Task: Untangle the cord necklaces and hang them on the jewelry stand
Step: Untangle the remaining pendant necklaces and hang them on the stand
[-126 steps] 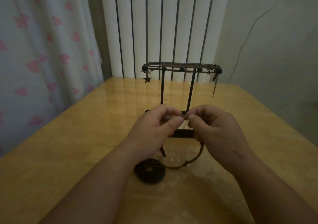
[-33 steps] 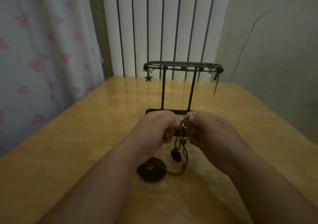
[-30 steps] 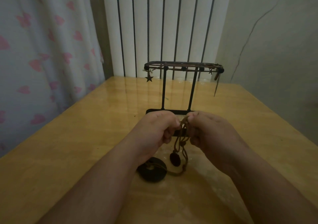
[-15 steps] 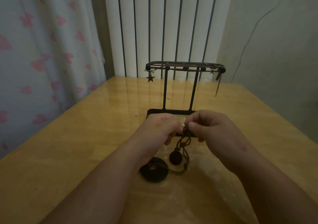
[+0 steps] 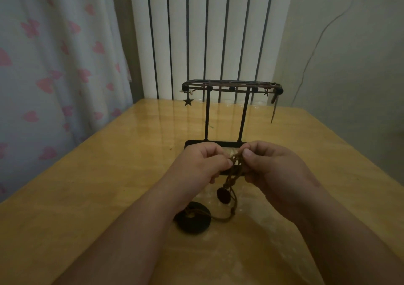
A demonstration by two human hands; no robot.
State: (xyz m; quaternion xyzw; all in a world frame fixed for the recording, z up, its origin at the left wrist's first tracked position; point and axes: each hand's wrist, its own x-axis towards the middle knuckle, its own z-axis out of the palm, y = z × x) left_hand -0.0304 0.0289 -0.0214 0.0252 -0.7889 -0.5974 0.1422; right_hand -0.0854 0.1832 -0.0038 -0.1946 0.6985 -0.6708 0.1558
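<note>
The cord necklaces are bunched in a knot between the two hands and lifted clear of the surface. This is probably so the weight of the pendants draws the loose strands straight and shows where they cross. From the knot the strands fall toward 6 o'clock. A small oval pendant dangles there, and I cannot tell whether it touches the wood. One strand runs on toward 7 o'clock to a large dark disc pendant, which lies flat on the surface.

The left hand is at 9 o'clock of the knot and the right hand at 3 o'clock. Each grip is narrow, thumb and forefinger pinched on cord, and the fingertips of the two hands nearly meet. That closeness suits picking one short crossing apart rather than pulling the whole bundle. Both grips sit at the very top of the tangle, so nearly all of the cord and both pendants lie below them.

At 12 o'clock, just beyond the hands, is the jewelry stand, its base partly hidden behind the knuckles. Cords already run along its top bar. A star charm hangs at the bar's 9 o'clock end and a loose cord end at its 3 o'clock end. The stand looks close enough for a short reach once a necklace comes free.

A curtain with pink hearts hangs at 10 o'clock.
</note>
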